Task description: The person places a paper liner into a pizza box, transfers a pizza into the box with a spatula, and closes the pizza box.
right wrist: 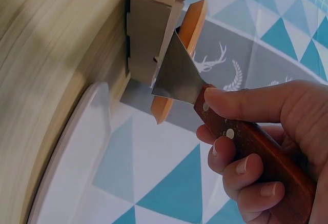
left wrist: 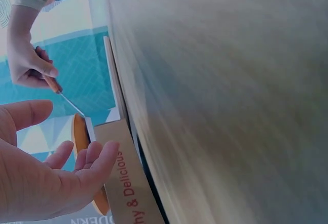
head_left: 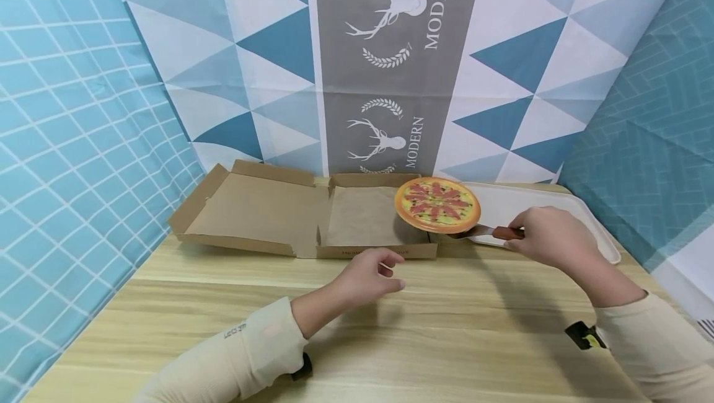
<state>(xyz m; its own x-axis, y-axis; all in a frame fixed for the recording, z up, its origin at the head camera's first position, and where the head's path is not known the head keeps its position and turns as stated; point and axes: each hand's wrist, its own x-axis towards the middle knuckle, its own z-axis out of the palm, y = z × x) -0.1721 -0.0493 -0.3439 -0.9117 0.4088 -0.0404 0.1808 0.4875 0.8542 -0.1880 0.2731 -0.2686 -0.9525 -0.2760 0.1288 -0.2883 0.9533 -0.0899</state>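
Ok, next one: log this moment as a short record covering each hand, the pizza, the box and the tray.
Right hand: grips the spatula by its wooden handle
Left hand: holds nothing, fingers loosely bent, near the front of the box
Pizza: raised on the spatula's blade, overlapping the box's right side in the head view
Box: open on the table, lid folded out left
Tray: white, right of the box
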